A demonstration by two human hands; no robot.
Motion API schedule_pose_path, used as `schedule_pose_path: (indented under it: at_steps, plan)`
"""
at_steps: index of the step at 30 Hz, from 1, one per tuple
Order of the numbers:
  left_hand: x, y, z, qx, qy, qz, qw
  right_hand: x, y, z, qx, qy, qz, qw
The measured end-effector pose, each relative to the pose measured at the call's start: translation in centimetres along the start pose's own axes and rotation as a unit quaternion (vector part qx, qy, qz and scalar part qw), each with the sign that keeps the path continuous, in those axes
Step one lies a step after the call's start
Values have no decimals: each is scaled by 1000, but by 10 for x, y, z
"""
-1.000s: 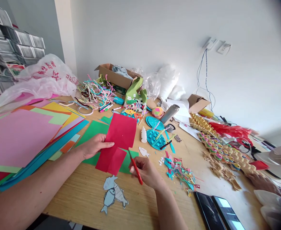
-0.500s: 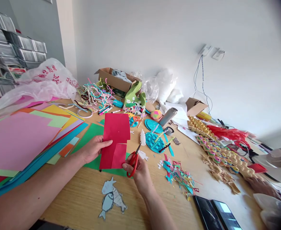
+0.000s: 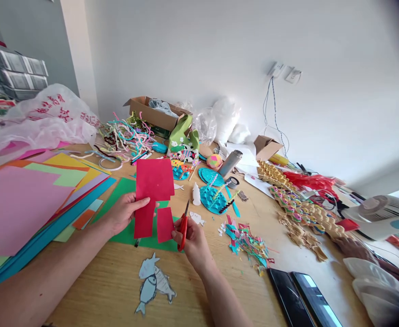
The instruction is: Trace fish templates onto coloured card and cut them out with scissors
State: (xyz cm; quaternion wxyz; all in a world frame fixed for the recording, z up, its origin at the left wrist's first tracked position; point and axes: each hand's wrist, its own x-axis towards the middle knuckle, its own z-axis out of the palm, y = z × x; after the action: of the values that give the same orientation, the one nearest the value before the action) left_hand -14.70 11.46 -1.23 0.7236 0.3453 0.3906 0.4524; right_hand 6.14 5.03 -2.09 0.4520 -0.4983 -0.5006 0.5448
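Observation:
My left hand pinches a large red sheet of paper by its left edge, thumb on the front. A notch is cut out of the sheet's lower right. My right hand is closed on red-handled scissors, blades pointing up, and also grips a small red paper rectangle by its right edge. That piece is apart from the sheet. Behind both lies a green sheet on the table. Closer to me, paper fish cutouts with drawn outlines lie overlapping on the wood.
Coloured paper stacks cover the left side. A white glue bottle, blue egg-tray pieces and paper scraps lie to the right. Two phones rest at the front right. Another person's hand is at the far right.
The small red rectangle has come away from the larger sheet and now sits in my right hand, lower and apart. The view has turned slightly right.

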Motion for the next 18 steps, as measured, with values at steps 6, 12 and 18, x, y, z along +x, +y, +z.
schedule_pose_path:
  at_steps: [6,12,18]
  plan:
    - [2,8,-6,-27,41,25,999,2,-3,-12,-32,40,-18,998]
    - [6,18,-12,-64,81,76,992,8,-4,-30,-42,104,-47,993]
    - [6,22,-16,-80,73,78,991,10,-4,-35,-51,106,-68,991]
